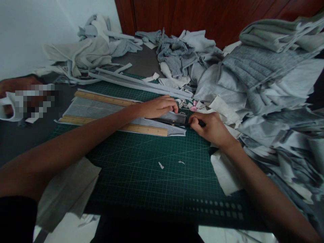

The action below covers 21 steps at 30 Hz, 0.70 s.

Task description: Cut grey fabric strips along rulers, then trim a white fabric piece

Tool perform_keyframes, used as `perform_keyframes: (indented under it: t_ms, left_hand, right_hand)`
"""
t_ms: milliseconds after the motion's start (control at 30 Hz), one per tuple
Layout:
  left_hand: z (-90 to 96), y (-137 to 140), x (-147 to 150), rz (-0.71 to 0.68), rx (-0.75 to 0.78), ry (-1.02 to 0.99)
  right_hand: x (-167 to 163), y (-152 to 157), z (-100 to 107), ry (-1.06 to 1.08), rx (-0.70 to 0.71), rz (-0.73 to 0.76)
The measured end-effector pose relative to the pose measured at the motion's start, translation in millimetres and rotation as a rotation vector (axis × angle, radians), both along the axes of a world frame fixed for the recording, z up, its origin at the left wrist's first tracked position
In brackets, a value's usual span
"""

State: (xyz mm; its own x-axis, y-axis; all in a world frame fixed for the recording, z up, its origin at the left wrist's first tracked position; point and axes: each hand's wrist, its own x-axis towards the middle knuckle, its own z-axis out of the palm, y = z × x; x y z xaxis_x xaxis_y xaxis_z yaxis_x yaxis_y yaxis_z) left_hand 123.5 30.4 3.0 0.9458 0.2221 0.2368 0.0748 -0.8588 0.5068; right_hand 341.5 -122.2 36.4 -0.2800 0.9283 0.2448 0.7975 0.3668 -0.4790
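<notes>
My right hand (211,130) is closed around the handles of black scissors (173,122). Their blades point left along a long strip of grey fabric (101,107), and part of them is hidden by cloth. My left hand (160,107) lies over the far side of the fabric with its fingers stretched and slightly bent, resting on it just beyond the blades. One wooden ruler (149,129) lies along the fabric's near edge. A second wooden ruler (103,98) lies along the far edge and passes under my left hand.
Beneath everything is a green cutting mat (141,182) with small fabric scraps (161,165). Grey fabric piles (253,67) crowd the right and back. Long fabric strips (141,82) lie behind the rulers. A loose cloth piece (73,189) hangs at the near left edge. Far left is partly pixelated.
</notes>
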Motion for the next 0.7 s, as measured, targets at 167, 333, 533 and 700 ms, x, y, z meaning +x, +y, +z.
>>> perform_keyframes:
  t_ms: [167, 333, 533, 700]
  left_hand:
    - [8.8, 2, -3, -0.008, -0.104, -0.017]
    - [22.5, -10, -3, -0.099, -0.036, 0.022]
    - [33.7, -37, 4, -0.127, 0.062, 0.133]
    - [27.8, -59, 9, -0.012, 0.171, 0.094]
  right_hand:
    - [0, 0, 1, 0.003, -0.008, 0.015]
    - [2, 1, 0, -0.027, 0.037, 0.027]
    - [3, 4, 3, -0.092, 0.092, 0.075]
    - [3, 0, 6, -0.098, 0.002, 0.045]
